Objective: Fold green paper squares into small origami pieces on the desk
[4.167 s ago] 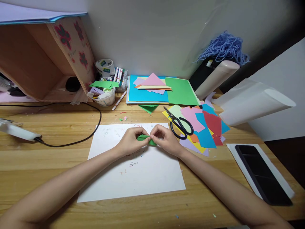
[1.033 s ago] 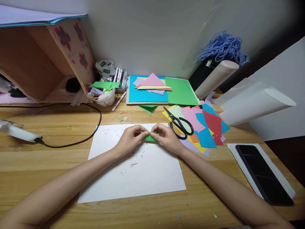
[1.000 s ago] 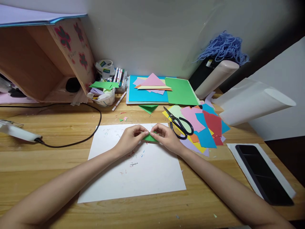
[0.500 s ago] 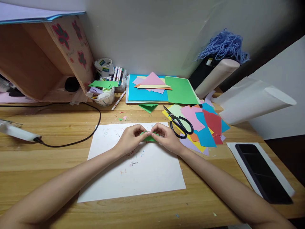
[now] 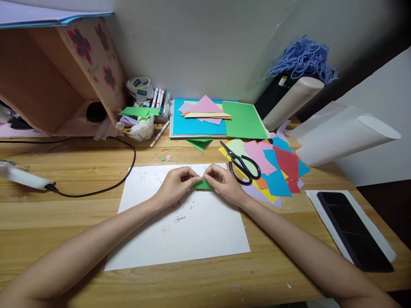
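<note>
Head view: we have both hands over the white sheet (image 5: 205, 233), close to its far edge, with a small piece of green paper (image 5: 203, 185) between them. Our left hand (image 5: 176, 184) pinches the green paper from one side, thumb against fingers, and our right hand (image 5: 225, 184) pinches it from the other. The fingertips come very near each other at its upper edge; we cannot tell whether they touch. Our fingers partly cover the paper, so its full outline is hidden.

The white sheet lies flat on the wooden worktop (image 5: 64, 226) and bears small coloured marks. Just beyond our right hand, the black-handled scissors (image 5: 236, 161) lie with their handles spread, on a pile of coloured paper scraps (image 5: 278, 177). Farther right, a dark phone (image 5: 353, 231) rests on a white pad (image 5: 349, 198).

Toward the wall we see a stack with a blue sheet (image 5: 192, 127) and a bright green sheet (image 5: 244, 119), a pink triangle (image 5: 205, 105) on top, and folded green pieces (image 5: 201, 144) at its near edge. To its left are a lone marker (image 5: 159, 134) and a tub (image 5: 141, 133) of paper bits. A black cable (image 5: 84, 196) curves across the worktop on our left.
</note>
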A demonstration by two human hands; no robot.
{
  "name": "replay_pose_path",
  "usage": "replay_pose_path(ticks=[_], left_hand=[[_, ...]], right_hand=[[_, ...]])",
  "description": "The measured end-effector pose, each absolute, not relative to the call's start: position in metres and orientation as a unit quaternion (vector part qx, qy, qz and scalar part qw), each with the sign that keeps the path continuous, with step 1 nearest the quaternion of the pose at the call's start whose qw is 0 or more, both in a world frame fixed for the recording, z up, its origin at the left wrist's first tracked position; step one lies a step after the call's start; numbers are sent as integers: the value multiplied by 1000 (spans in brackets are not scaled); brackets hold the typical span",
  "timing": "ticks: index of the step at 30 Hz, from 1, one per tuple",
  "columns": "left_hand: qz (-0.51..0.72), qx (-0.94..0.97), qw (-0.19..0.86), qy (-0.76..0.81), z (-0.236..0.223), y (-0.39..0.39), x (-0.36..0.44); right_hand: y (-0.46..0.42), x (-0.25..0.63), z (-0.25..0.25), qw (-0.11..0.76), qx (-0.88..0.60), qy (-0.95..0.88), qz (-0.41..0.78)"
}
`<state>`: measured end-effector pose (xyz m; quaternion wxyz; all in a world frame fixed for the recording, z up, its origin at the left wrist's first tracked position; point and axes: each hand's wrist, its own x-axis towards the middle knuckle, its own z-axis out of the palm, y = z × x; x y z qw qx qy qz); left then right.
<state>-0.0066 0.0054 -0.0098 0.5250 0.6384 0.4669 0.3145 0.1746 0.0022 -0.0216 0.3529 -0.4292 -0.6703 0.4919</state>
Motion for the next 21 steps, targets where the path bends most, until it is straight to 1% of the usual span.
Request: replay_pose_path(ticks=[9,21], left_hand=[[296,665,502,467,-8,4,-7],[311,658,525,442,-7,3,-8]], right_hand=[[1,174,-21,354,-431,-678,479],[1,173,-18,338,-428,-692,473]])
